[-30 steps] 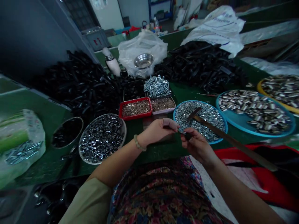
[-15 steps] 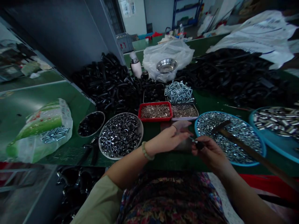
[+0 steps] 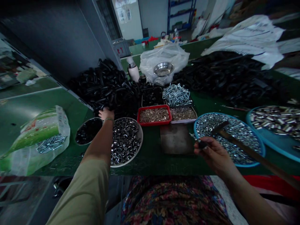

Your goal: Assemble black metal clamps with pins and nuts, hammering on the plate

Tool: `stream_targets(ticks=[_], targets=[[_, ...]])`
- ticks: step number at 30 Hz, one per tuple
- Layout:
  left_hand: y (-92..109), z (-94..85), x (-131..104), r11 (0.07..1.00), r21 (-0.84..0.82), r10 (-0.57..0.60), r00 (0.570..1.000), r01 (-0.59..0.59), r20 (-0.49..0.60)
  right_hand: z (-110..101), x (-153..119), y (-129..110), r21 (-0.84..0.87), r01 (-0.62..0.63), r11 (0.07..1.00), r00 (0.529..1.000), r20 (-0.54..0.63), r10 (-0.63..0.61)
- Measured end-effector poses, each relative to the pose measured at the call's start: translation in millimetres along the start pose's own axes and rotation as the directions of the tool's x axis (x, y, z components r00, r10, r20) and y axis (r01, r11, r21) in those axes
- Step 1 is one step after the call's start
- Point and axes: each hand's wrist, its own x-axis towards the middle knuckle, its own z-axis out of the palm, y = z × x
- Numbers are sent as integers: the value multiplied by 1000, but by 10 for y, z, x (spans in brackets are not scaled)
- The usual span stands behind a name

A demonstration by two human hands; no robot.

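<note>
My left hand [image 3: 106, 113] reaches to the front edge of a pile of black curved parts [image 3: 105, 87], above the gap between two round bowls. Its fingers look apart, with the tips partly lost against the dark parts. In my right hand [image 3: 212, 151] a small black knob-like piece [image 3: 202, 144] is pinched between thumb and fingers, a thin metal end sticking out to the left. That hand hovers beside the blue tray of small shiny metal parts [image 3: 248, 140]. To its left a flat metal plate [image 3: 177, 139] lies on the green table.
A hammer [image 3: 241, 145] lies across the blue tray. Nearby stand a bowl of metal rings [image 3: 125, 140], a bowl of black pieces [image 3: 89, 131], a red tray of small pins [image 3: 154, 115] and a heap of screws [image 3: 177, 94]. A bag with screws [image 3: 50, 143] is at left.
My left hand has left the black piece beside my right hand and swung left to the black pile. The plate is uncovered. My right hand stays nearly in place, still holding the black piece.
</note>
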Motion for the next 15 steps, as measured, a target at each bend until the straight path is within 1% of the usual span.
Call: stream_targets(ticks=[3, 6, 7, 8, 9, 10, 11, 12, 13, 14, 15], targets=[[-74, -104, 40, 994, -85, 76, 994, -69, 77, 35, -25, -24, -30, 20, 999, 1000, 2, -20], [-40, -251, -29, 974, -204, 125, 982, -96, 139, 44, -27, -20, -103, 45, 994, 999, 12, -44], [-18, -312, -93, 947, -306, 154, 973, -96, 170, 45, -25, -9, -131, 52, 990, 998, 30, -49], [6, -380, -190, 890, -449, 197, 956, -82, 216, 49, -23, 5, -164, 61, 985, 997, 54, -53], [31, -454, -322, 790, -612, 260, 927, -43, 271, 56, -24, 20, -207, 73, 976, 995, 80, -58], [55, -530, -487, 649, -760, 340, 883, 29, 324, 68, -28, 32, -262, 91, 961, 992, 109, -64], [79, -600, -680, 511, -851, 420, 829, 120, 369, 83, -35, 39, -331, 114, 937, 987, 142, -70], [103, -659, -890, 414, -888, 479, 783, 199, 398, 99, -46, 39, -409, 146, 901, 981, 180, -77], [127, -701, -1107, 382, -890, 500, 755, 249, 425, 115, -59, 32, -490, 190, 851, 971, 225, -87], [149, -723, -1321, 382, -887, 489, 758, 258, 431, 130, -73, 18, -568, 246, 785, 956, 276, -100], [169, -728, -1523, 416, -874, 462, 769, 252, 442, 141, -88, 0, -637, 312, 705, 936, 333, -113]])
